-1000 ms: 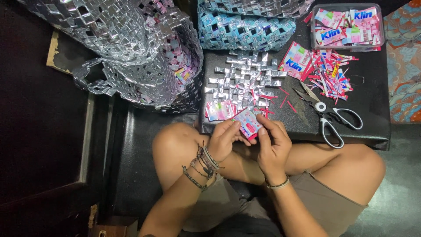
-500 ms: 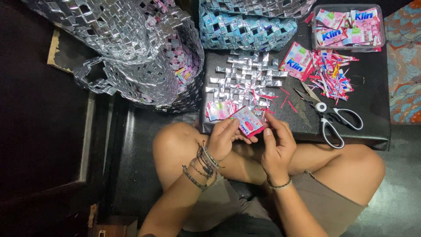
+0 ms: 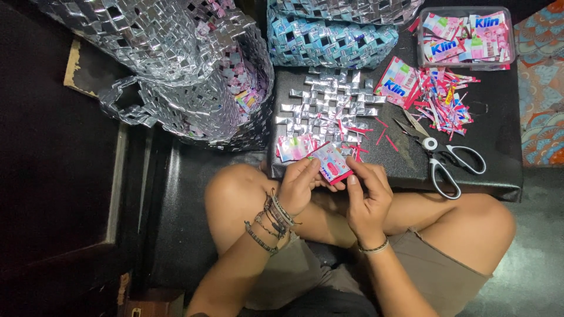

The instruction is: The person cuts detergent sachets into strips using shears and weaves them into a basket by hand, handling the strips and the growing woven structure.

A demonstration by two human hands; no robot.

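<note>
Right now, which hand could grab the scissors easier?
The right hand, probably. The scissors lie on the black board's right side, nearer that hand. The left hand is farther off, and both pinch the pink wrapper.

A pair of scissors with white handles (image 3: 442, 157) lies on the black padded stool (image 3: 499, 147), beside a heap of pink wrapper trimmings (image 3: 443, 100). A woven silver foil mat (image 3: 329, 105) lies near a silvery woven basket (image 3: 194, 76), perhaps unfinished.

A low black table (image 3: 499, 176) stands on dark floor (image 3: 529, 270) beside a patterned mat (image 3: 540, 117).
</note>
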